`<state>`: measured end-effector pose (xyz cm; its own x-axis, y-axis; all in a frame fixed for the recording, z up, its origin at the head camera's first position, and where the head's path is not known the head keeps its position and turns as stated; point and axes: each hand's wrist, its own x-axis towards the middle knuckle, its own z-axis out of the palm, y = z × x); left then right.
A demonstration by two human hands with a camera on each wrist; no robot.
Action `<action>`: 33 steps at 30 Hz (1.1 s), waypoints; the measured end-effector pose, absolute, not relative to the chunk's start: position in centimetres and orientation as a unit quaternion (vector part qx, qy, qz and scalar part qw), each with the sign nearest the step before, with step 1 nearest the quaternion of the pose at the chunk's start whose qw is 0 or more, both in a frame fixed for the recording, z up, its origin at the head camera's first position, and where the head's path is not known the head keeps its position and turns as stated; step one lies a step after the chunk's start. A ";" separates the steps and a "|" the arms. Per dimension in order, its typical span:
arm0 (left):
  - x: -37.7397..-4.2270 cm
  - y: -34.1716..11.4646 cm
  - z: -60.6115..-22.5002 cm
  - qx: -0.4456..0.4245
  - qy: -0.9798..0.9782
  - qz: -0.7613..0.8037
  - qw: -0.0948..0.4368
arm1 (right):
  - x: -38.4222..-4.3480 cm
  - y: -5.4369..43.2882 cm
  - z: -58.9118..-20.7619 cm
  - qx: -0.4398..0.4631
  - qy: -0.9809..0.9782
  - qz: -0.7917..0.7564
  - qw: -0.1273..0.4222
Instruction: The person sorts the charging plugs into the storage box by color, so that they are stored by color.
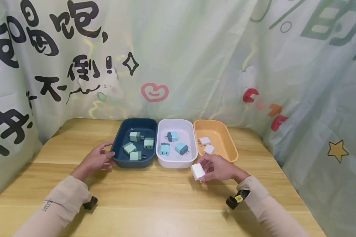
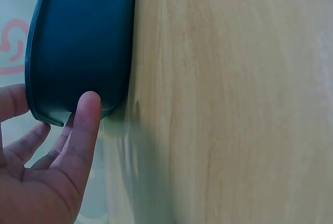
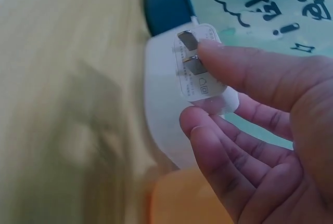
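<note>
My right hand (image 1: 218,167) pinches a white wall charger (image 1: 197,171) between thumb and fingers, in front of the white and orange trays. In the right wrist view, the metal prongs of the charger (image 3: 200,68) face the camera. At the left end of the dark blue tray (image 1: 134,163), my left hand (image 1: 96,159) touches the rim with loosely extended fingers. The left wrist view has the thumb (image 2: 87,115) against the outer wall of the tray (image 2: 83,37). Two white chargers (image 1: 208,149) lie in the orange tray (image 1: 229,144), partly behind the right hand.
Three light-blue chargers (image 1: 164,148) sit in the white tray (image 1: 178,163), between the other two. Several pale green chargers (image 1: 148,143) lie in the dark blue tray. All trays stand side by side on a wooden table (image 1: 154,204), before a printed curtain (image 1: 190,59).
</note>
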<state>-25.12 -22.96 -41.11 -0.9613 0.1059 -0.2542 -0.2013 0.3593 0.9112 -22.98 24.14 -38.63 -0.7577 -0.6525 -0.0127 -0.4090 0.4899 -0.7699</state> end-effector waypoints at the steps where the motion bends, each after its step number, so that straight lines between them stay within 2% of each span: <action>1: -25.1 -23.0 -41.1 -0.028 0.814 0.565 0.136 | -23.1 24.3 -38.5 -0.310 0.849 -0.401 0.151; 21: -25.1 -23.0 -41.4 -0.028 0.811 0.570 0.132 | -26.4 29.8 -36.8 -0.144 0.886 -0.426 0.109; 29: -24.8 -22.9 -41.2 -0.030 0.809 0.572 0.131 | -28.3 30.4 -37.0 -0.120 0.897 -0.410 0.109; 33: -24.8 -22.9 -41.1 -0.028 0.809 0.573 0.128 | -28.2 29.8 -36.3 -0.120 0.897 -0.410 0.112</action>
